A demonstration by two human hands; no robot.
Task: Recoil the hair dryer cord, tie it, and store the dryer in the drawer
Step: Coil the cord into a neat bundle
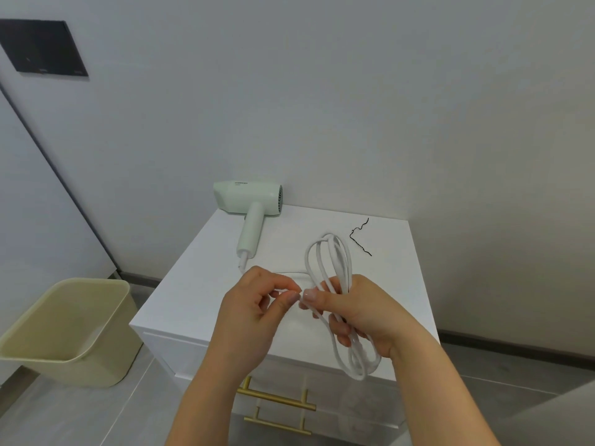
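White, round-section, rubbery-looking cord point(358, 375), gathered in long narrow loops, held just above the front of the white flat-topped cabinet point(386, 284). Right hand point(357, 313) grasps the bundle at its middle, fingers curled round the strands; loops stand out above the fist and hang below it. Left hand point(254, 313) pinches a single strand between thumb and forefinger, right beside the right thumb. One run of cord leads back across the cabinet top to the pale green, matte plastic hair dryer point(248, 201), lying on its side at the cabinet's back edge by the wall.

Step in hand, by my reading: finishing the coil — tie not yet on. To do it well: match the last loop to the others in length, feed the slack in without twist, leave a short free run at the dryer handle so the cord exit isn't kinked, grip firmly since the smooth strands may slide.

Thin black kinked wire tie point(351, 234) lies on the cabinet top, back right, apart from the cord. Brushed brass bar handles point(277, 397) on the drawer fronts below. Beige tapered plastic bin point(70, 329) on the floor left of the cabinet.
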